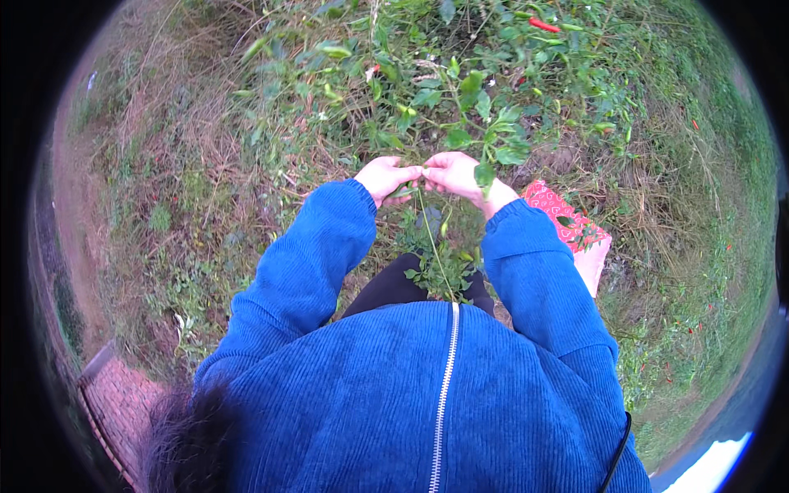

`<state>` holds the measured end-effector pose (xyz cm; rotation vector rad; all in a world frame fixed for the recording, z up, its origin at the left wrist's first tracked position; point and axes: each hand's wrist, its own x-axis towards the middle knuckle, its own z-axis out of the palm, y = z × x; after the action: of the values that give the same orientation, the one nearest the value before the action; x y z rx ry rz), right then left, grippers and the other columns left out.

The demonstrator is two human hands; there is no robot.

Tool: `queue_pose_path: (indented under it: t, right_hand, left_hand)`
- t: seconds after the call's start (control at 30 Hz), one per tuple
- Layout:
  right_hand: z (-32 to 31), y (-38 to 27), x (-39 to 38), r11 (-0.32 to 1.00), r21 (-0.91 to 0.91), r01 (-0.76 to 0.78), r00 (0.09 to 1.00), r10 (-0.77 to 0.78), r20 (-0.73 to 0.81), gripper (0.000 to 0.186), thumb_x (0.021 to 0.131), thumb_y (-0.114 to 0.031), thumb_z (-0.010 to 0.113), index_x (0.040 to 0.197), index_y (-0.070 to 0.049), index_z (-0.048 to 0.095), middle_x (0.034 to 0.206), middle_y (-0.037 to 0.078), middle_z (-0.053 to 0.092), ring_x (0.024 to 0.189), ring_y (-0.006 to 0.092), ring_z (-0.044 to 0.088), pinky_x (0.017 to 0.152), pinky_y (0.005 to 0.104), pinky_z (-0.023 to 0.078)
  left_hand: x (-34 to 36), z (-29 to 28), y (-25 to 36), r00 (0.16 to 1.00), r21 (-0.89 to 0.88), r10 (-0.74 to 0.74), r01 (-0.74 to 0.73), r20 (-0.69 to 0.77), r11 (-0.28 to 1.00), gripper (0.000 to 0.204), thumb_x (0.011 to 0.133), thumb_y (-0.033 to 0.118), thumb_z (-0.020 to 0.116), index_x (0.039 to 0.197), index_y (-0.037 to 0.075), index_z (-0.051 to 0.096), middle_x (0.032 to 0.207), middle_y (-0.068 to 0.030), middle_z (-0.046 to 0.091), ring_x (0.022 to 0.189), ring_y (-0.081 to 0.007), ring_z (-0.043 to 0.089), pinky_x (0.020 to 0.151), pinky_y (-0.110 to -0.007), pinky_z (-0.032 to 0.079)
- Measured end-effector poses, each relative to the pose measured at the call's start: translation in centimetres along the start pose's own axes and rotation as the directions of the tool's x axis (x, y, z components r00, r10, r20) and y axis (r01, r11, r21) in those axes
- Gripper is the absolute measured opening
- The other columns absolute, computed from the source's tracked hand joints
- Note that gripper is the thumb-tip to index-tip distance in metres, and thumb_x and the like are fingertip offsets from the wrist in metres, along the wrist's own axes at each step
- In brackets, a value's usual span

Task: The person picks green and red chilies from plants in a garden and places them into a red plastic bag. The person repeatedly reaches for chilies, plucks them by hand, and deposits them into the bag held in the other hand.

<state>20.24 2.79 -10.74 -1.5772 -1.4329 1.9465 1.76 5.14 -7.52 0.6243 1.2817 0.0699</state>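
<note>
Outdoors, weedy ground [230, 214], dry grass [197, 90] upper L of frame. Chili plant [505, 135] upper ctr, red pod [542, 25] near top edge. L hand [388, 177] + R hand [454, 174] at ctr, tips meeting, both pinching upper end of thin stem [436, 246] running down twd zipper [445, 370].

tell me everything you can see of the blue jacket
The jacket is bright blue, with fine ribs that look like corduroy. A silvery zip runs down the front and looks closed. It is being worn, both sleeves reaching forward and inward and ending in gathered cuffs. Dark hair overlaps it at the picture's lower left, and a black cord lies against it at lower right.
</note>
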Motion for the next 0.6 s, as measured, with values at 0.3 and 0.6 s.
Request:
queue_pose_path:
  t: [0.3, 0.6]
  right_hand:
    - [-1.6, -5.1, -4.8, 0.701, 0.699, -0.141, 0.933, -0.142, 0.33, 0.018, 0.093, -0.022, 0.057, 0.095, -0.004, 0.059, 0.081, -0.002, 0.057, 0.059, 0.0036, 0.044, 0.052, 0.0185, 0.038]
    - [-1.6, -9.1, -12.8, 0.974, 0.223, 0.034, 0.997, -0.049, 0.065, 0.018, 0.092, -0.02, 0.054, 0.087, -0.005, 0.062, 0.068, -0.005, 0.053, 0.056, 0.0019, 0.041, 0.049, 0.0169, 0.031]
  left_hand:
    - [-5.4, 0.0, 1.3, 0.896, -0.464, 0.3, -0.124, 0.326, 0.877, 0.014, 0.092, 0.018, 0.057, 0.094, 0.004, 0.056, 0.075, 0.0021, 0.055, 0.057, -0.0028, 0.046, 0.05, -0.018, 0.042]
    - [-10.1, 2.7, 2.9, 0.597, 0.891, 0.795, -0.413, 0.108, 0.189, 0.02, 0.082, 0.024, 0.061, 0.091, 0.006, 0.061, 0.081, -0.0124, 0.063, 0.069, -0.028, 0.062, 0.064, -0.037, 0.051]
